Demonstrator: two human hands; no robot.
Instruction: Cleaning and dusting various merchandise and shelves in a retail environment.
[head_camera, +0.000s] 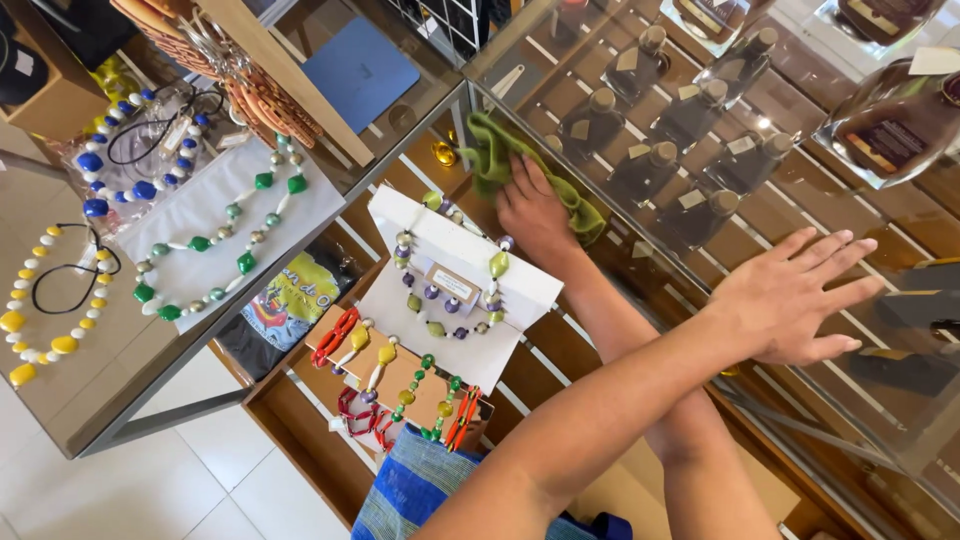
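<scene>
My arms are crossed over a glass display counter (560, 60). My right hand (533, 208) reaches to the counter's near-left corner and presses down on a crumpled green cloth (492, 150) lying on the glass. My left hand (790, 298) lies flat farther right on the glass top, fingers spread, holding nothing. Under the glass stand rows of dark corked bottles (660, 160) with small tags.
A white card with a beaded necklace (450, 285) stands just left of the cloth, above more bead necklaces (400, 385). A grey table (90, 390) on the left carries green, blue and yellow necklaces. Glass bottles (885, 125) sit on the counter's far right. A blue striped fabric (415, 485) lies below.
</scene>
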